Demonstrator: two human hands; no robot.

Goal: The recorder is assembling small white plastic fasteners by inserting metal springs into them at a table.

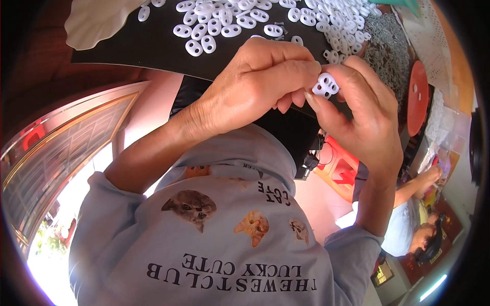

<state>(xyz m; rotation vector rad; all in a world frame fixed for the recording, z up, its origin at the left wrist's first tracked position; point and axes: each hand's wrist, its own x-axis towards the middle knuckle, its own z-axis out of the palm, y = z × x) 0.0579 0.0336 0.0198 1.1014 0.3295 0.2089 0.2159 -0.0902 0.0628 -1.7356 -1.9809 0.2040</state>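
Note:
My right hand (365, 99) pinches a white plastic cord lock (326, 84) between thumb and forefinger, its round holes facing up. Right beside it, the thumb and fingers of my left hand (268, 76) are pressed together, their tips close against the piece. What those left fingertips hold, if anything, is hidden. Beyond my hands, many loose white two-holed cord lock pieces (231, 30) lie scattered on a black work surface (127, 53). To their right is a heap of smaller white pieces (347, 30), and next to that a grey pile of small metal springs (384, 43).
A cream scalloped tray (94, 25) rests at the far left of the surface. A red plate (417, 97) with a few small white bits sits at the right edge. Below stands a red stool (337, 168). Another person (416, 229) sits farther right, one arm stretched out.

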